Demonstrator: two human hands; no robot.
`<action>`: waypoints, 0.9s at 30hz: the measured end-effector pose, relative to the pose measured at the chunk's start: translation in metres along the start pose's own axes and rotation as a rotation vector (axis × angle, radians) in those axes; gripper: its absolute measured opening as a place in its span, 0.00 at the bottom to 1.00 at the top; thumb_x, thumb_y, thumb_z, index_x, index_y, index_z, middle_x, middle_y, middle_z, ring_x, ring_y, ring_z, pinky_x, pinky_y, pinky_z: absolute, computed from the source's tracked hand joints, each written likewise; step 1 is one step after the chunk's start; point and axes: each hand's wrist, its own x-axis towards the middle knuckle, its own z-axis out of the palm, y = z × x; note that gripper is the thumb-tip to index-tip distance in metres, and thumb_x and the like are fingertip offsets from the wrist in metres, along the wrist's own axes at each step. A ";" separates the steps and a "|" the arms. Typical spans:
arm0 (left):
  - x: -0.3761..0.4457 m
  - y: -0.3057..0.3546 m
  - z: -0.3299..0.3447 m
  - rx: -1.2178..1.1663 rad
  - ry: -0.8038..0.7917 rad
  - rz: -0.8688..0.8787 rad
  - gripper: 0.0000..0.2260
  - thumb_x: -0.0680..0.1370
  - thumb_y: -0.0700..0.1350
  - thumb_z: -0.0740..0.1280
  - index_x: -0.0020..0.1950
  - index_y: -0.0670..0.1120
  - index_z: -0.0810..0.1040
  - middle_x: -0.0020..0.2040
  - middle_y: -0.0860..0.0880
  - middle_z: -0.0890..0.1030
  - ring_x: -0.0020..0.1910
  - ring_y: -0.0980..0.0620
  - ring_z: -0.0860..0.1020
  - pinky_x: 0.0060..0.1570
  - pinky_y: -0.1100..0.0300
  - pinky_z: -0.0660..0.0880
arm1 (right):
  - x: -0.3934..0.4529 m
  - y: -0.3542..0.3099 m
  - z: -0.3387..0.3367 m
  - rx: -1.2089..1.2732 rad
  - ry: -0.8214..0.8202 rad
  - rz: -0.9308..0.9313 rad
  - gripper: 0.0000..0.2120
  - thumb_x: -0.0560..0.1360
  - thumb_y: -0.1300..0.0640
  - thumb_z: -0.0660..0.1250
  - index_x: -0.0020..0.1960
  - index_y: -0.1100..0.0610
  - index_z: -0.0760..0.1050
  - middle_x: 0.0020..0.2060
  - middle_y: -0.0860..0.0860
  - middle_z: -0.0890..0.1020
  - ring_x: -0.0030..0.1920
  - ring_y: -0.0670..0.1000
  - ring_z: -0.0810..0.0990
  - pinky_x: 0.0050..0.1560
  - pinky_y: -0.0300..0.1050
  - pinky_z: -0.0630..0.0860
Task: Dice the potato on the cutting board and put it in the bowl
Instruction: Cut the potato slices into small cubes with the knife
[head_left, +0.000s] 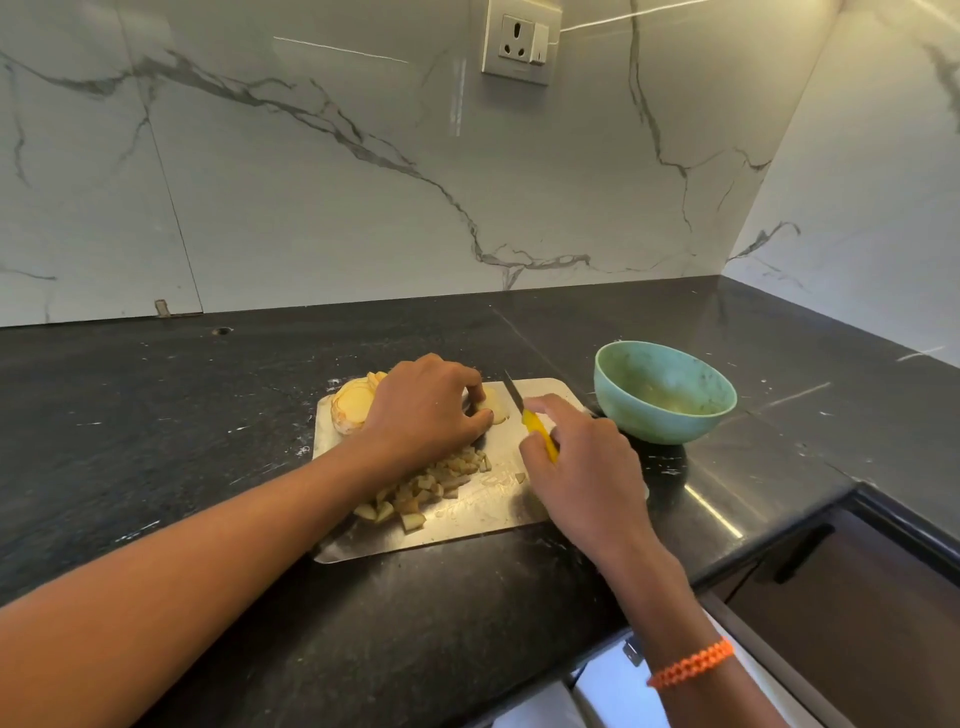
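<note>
Potato slice pinned flat near the far edge of the steel cutting board, under the curled fingertips of the left hand. Just right of those fingertips, knife with yellow handle gripped in the right hand, blade pointing away toward the wall, tip raised beside the slice. Uncut slices stacked behind the left hand; diced pieces heaped on the near half of the board. Green bowl on the dark counter, just off the board's right corner, nearer the knife hand. Likely next: downward cuts, with little room between blade and fingertips.
</note>
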 end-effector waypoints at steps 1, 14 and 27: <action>0.000 0.000 0.000 0.000 -0.001 0.000 0.14 0.78 0.63 0.70 0.54 0.56 0.85 0.51 0.55 0.85 0.51 0.56 0.78 0.44 0.62 0.72 | 0.006 -0.001 0.004 -0.006 -0.023 0.001 0.18 0.81 0.48 0.62 0.71 0.44 0.74 0.35 0.45 0.79 0.36 0.47 0.77 0.39 0.50 0.79; 0.002 0.000 0.001 0.031 0.021 0.008 0.15 0.78 0.65 0.69 0.53 0.56 0.87 0.49 0.56 0.86 0.47 0.56 0.80 0.41 0.62 0.72 | 0.012 -0.001 0.011 -0.078 -0.095 -0.047 0.18 0.82 0.48 0.60 0.71 0.44 0.73 0.49 0.48 0.85 0.47 0.48 0.81 0.46 0.52 0.81; 0.002 0.001 0.002 0.034 -0.003 -0.008 0.15 0.78 0.64 0.71 0.55 0.55 0.87 0.51 0.57 0.86 0.49 0.56 0.80 0.44 0.62 0.75 | -0.043 0.014 -0.016 -0.072 -0.071 -0.101 0.18 0.82 0.44 0.61 0.71 0.41 0.72 0.38 0.43 0.81 0.41 0.46 0.78 0.44 0.48 0.78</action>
